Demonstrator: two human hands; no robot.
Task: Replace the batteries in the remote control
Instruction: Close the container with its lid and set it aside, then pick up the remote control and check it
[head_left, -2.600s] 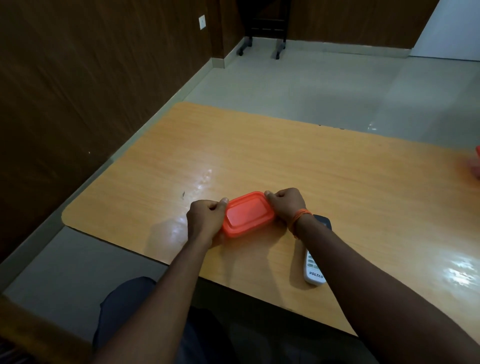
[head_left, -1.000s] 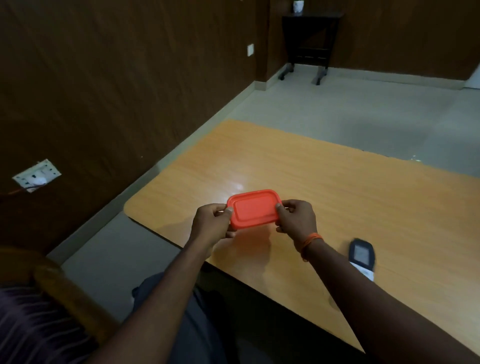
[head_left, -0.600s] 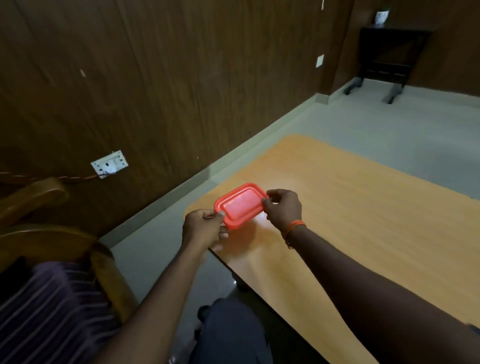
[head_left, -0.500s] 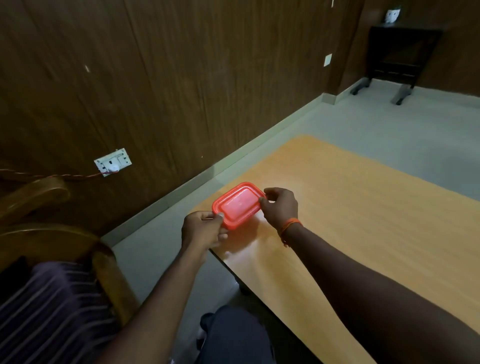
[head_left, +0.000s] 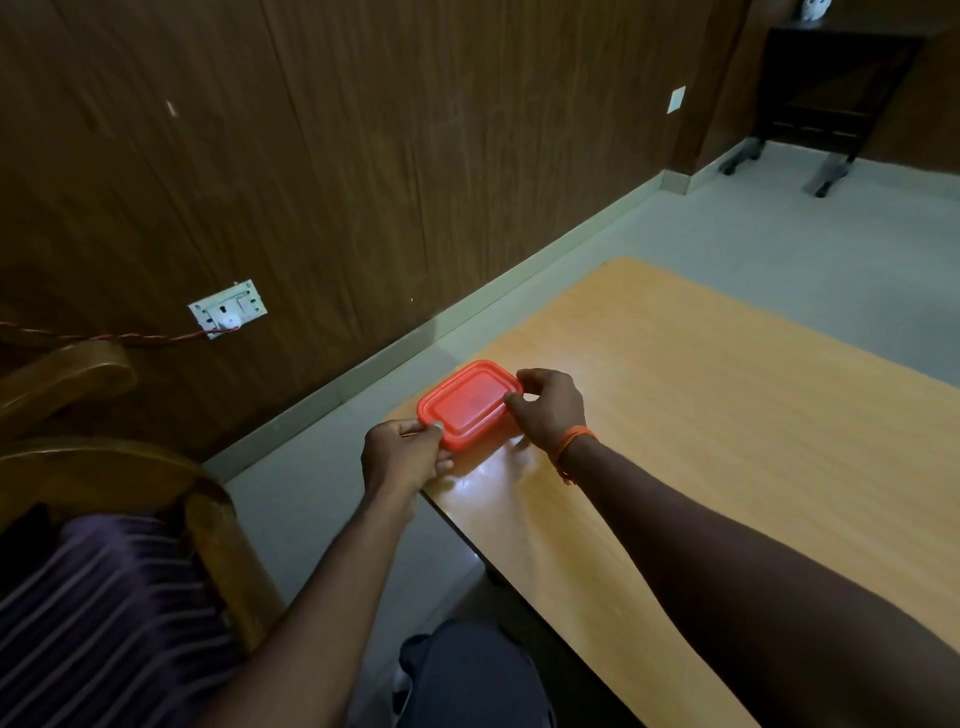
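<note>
A small red plastic box with a red lid (head_left: 470, 402) sits at the near left corner of the orange wooden table (head_left: 727, 415). My left hand (head_left: 402, 457) grips its near left end, thumb on the lid. My right hand (head_left: 548, 408), with an orange thread at the wrist, grips its far right end. The lid looks closed on the box. The remote control and any batteries are out of view.
A wooden chair (head_left: 104, 467) with a striped cushion stands at my left. A wall socket (head_left: 228, 309) with a red cord is on the dark wood wall. A dark side table (head_left: 831, 88) stands in the far corner. Grey floor lies beyond the table's left edge.
The view has swung left, so the remote has left the frame. Both hands carried the red box left to the table's near left corner and lowered it onto the top.
</note>
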